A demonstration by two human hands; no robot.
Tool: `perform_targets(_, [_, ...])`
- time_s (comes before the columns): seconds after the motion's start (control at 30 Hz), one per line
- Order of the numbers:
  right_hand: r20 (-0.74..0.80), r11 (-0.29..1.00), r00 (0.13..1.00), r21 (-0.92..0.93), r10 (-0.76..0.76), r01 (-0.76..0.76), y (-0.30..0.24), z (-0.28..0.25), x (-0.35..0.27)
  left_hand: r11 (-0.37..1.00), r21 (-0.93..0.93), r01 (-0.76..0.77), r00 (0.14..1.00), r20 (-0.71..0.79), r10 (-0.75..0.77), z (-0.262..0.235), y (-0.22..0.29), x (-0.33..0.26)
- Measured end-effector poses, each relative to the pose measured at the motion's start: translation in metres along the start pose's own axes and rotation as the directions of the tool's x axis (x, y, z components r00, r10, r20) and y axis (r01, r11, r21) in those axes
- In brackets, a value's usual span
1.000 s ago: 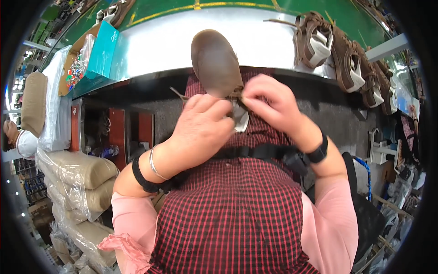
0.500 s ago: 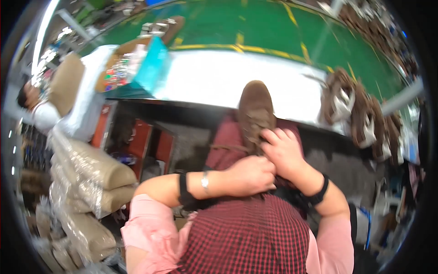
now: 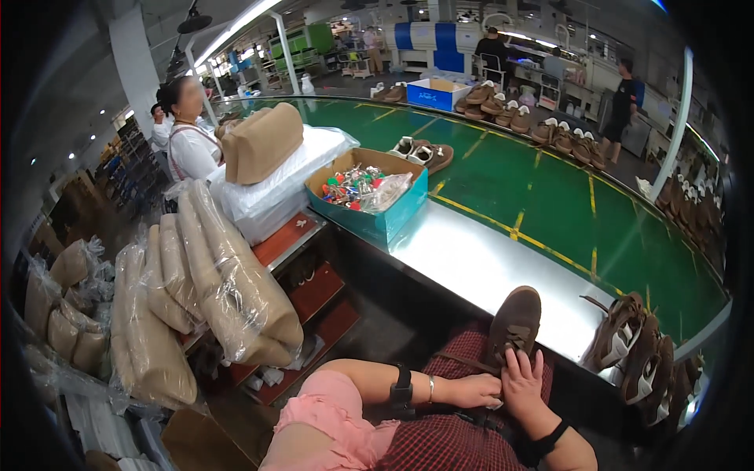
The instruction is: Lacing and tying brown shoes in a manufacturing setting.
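Observation:
A brown lace-up shoe [image 3: 514,322] rests over my lap at the metal bench edge, its toe pointing away from me. Fingers spread, my right hand [image 3: 525,386] lies over the shoe's laced upper, touching it near the laces. Just left of it, my left hand [image 3: 476,390] is closed at the shoe's near end; what its fingers hold is hidden. A loose brown shoelace [image 3: 465,361] trails out to the left of the shoe. The shoe's heel end is covered by my hands.
A teal box [image 3: 382,224] of small coloured items stands left on the metal bench [image 3: 471,255]. Brown shoes [image 3: 620,330] line the right side. Beyond runs a green conveyor belt [image 3: 503,188]. Plastic-wrapped tan bundles [image 3: 236,275] lie left, near a person in white [image 3: 192,141].
My view has swung up and to the left, so the shoe and hands now sit lower right. The right fingers, bent at the laces before, are now straighter; the left hand stays closed.

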State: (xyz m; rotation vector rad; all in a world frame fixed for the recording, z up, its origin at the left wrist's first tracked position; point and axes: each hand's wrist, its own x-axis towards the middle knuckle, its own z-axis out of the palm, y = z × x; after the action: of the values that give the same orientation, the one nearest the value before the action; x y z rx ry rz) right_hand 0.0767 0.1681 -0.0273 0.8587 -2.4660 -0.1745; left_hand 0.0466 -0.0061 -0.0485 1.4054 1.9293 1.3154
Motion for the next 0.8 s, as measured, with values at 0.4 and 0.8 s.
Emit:
perform_targets(0.4, [-0.183,0.985,0.981,0.143,-0.067,0.094,0.012,-0.017,0.001,0.979,0.178,0.103,0.981,0.144,-0.129,0.01,-0.008,-0.005])
perform_targets(0.8, [-0.157,0.974,0.988,0.222,-0.01,0.045,0.016,-0.018,-0.005,0.961,0.25,-0.119,0.985,-0.091,0.146,-0.002,0.03,-0.004])
